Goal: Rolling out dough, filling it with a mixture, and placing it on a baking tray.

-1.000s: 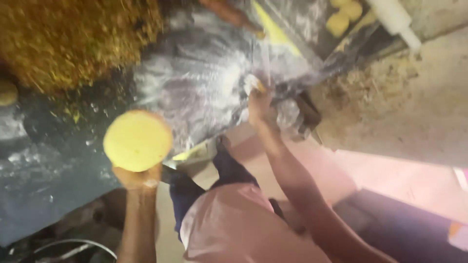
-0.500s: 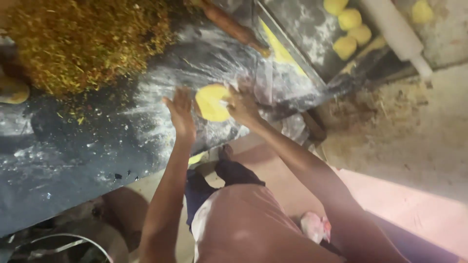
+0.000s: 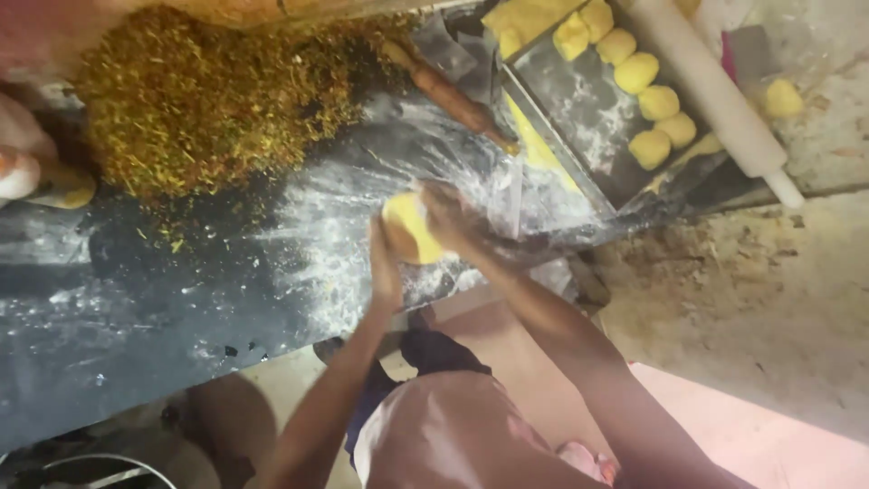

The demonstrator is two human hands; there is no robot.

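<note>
Both hands were at the middle of the dark sheet [image 3: 136, 299], which was dusted with white flour. The left hand [image 3: 385, 267] stood on edge against the left side of a yellow dough disc [image 3: 412, 228], fingers straight and together, touching it rather than wrapped about it. The right hand [image 3: 453, 217] lay on the disc's right and upper side, fingers curled over its edge; blur hid how firmly they gripped. The disc sat between the two palms, just above or on the floured patch; which could not be told. To the far left lay a large heap of chopped greenish-yellow filling [image 3: 208, 100], with loose flecks scattered toward the near side. A brown rolling pin [image 3: 448, 91] lay slantwise just beyond the hands. To the far right a metal tray [image 3: 588, 118] held a row of dough balls [image 3: 656, 101], and a white rolling pin [image 3: 715, 91] lay along its right edge. Another person's hand [image 3: 18, 167] showed at the left border, beside a further piece of dough [image 3: 68, 186].
</note>
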